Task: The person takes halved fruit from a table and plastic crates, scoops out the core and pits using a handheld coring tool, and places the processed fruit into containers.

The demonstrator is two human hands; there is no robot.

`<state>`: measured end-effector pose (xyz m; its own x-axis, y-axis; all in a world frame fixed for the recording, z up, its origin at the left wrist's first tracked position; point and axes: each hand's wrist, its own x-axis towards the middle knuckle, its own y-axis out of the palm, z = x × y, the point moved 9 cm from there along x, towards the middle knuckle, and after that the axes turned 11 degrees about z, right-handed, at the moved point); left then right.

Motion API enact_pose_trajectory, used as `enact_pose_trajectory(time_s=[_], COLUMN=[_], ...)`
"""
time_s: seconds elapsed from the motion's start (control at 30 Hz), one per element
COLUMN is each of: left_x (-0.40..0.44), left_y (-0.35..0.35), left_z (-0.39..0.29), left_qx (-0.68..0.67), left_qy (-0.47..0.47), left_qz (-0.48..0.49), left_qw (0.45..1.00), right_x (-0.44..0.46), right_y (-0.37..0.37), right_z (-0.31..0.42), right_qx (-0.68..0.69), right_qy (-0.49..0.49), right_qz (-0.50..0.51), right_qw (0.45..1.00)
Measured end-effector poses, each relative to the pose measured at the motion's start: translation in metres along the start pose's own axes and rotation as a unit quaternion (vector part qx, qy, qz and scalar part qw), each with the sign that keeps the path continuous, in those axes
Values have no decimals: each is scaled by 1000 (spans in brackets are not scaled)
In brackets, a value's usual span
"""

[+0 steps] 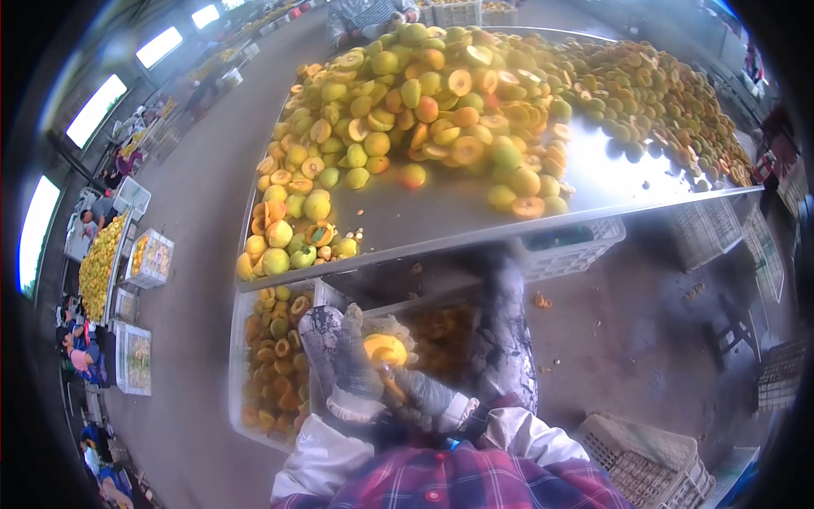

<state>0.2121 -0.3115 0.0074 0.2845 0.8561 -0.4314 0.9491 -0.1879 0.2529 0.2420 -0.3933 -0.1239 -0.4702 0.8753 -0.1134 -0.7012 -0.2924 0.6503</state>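
Observation:
In a grey, dirty glove, my left hand (352, 356) is closed around a yellow-orange fruit (386, 349) above my lap. My right hand (417, 392), gloved too, is closed just below the fruit on something brownish, perhaps a tool handle, too blurred to name. Beyond both hands stands a metal table (381, 222) heaped with whole and halved yellow-green fruit (356, 106). Small pits and fruit pieces (325, 253) lie near its front left corner. Below the table edge, a white crate (239, 365) holds halved fruit (278, 373).
A crate (449, 335) with darker fruit pieces sits between my knees. Empty crates (644, 458) are at the lower right, others (705, 227) under the table. A person (360, 21) works across the table. People (83, 360) and fruit tables line the far left.

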Motion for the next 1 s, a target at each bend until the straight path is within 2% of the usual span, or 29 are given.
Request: enact_pose_trajectory(time_s=[0.03,0.07,0.13,0.2,0.23,0.27,0.3,0.33,0.37,0.43,0.47,0.5,0.53,0.6,0.7,0.73,0.8,0.83,0.87,0.9,0.93,1.0], left_x=[8,11,2,-8,2,7,12,20,26,107,137,169,202,280,355,364,361,368,321,306,288,210], left_y=[-34,-74,-155,-224,-232,-237,-230,-217,-196,-122,-56,-5,49,93,115,116,111,92,92,81,67,70], left_z=[3,-2,-19,-40,-49,-78,-103,-119,-122,-128,-136,-135,-133,-99,-63,-60,-54,-49,-53,-53,-55,-74], left_qx=[-14,-13,19,109,112,301,474,627,752,768,674,667,701,742,799,796,781,673,491,314,123,3], left_qy=[29,75,133,147,148,193,231,261,276,301,351,380,360,342,218,225,183,224,-12,4,23,83], left_qz=[-13,-40,-98,-146,-140,-184,-223,-253,-275,-223,-70,-48,-18,20,5,8,77,139,187,241,283,310], left_qw=[999,996,986,972,973,916,820,689,531,519,645,639,616,577,560,562,592,691,850,918,951,947], right_x=[0,-25,-14,-3,0,4,6,10,12,18,19,19,17,8,-22,-30,-36,-30,-22,-16,-11,-5], right_y=[-14,9,-29,-41,-45,-45,-46,-47,-49,-54,-57,-59,-67,-104,-181,-194,-192,-176,-150,-124,-100,-78], right_z=[-16,43,12,-2,-4,-7,-6,-4,-3,-2,0,3,11,45,118,136,149,139,121,103,85,68], right_qx=[-356,-254,-55,-79,-89,-95,-101,-109,-115,-129,-138,-150,-171,-228,-356,-395,-451,-479,-505,-529,-553,-577], right_qy=[-57,167,-27,34,40,40,39,38,40,47,45,41,30,0,-14,-11,-11,-7,-3,0,5,5], right_qz=[-83,-74,-112,-78,-69,-60,-54,-48,-43,-33,-33,-38,-60,-154,-306,-329,-328,-302,-263,-218,-171,-123], right_qw=[929,950,992,993,993,993,993,992,992,990,989,987,983,961,883,858,830,824,822,820,815,807])
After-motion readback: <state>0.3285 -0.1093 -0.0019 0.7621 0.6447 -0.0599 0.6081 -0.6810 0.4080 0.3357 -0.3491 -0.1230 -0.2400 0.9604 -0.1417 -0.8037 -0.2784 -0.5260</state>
